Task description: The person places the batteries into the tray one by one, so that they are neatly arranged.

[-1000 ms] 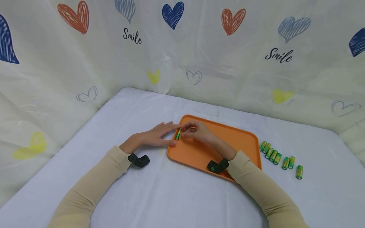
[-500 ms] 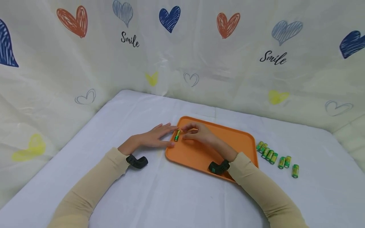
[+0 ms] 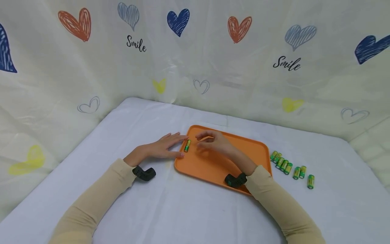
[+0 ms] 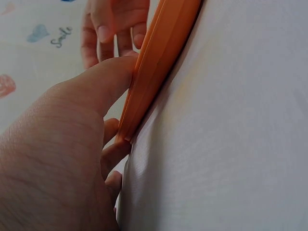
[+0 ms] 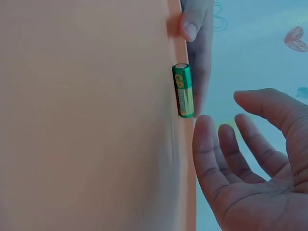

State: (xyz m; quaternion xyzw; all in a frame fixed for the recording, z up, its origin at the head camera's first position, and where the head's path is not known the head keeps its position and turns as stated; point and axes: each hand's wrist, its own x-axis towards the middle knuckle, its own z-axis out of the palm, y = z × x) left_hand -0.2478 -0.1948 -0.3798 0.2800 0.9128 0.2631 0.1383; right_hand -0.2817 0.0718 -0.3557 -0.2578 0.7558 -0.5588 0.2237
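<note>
A green and gold battery (image 3: 187, 145) lies on the orange tray (image 3: 195, 166), along its left rim. In the right wrist view the battery (image 5: 183, 91) shows its whole printed side. My left hand (image 3: 159, 147) spreads its fingers at the tray's left edge; in the left wrist view the thumb of that hand (image 4: 62, 130) touches the rim. Over the tray, just right of the battery, hovers my right hand (image 3: 217, 142). Its fingers are loosely bent, with a gap between thumb and fingertips (image 5: 205, 126) and nothing held.
Several more batteries (image 3: 283, 165) lie in a loose slanting row on the white cloth right of the tray, and a single battery (image 3: 310, 182) lies at the row's near end. A curtain (image 3: 210, 64) printed with hearts hangs behind the table.
My right hand has drawn back slightly to the right from the battery, widening the gap. The battery stays at the rim and the left hand keeps its place. The head view has shifted slightly.
</note>
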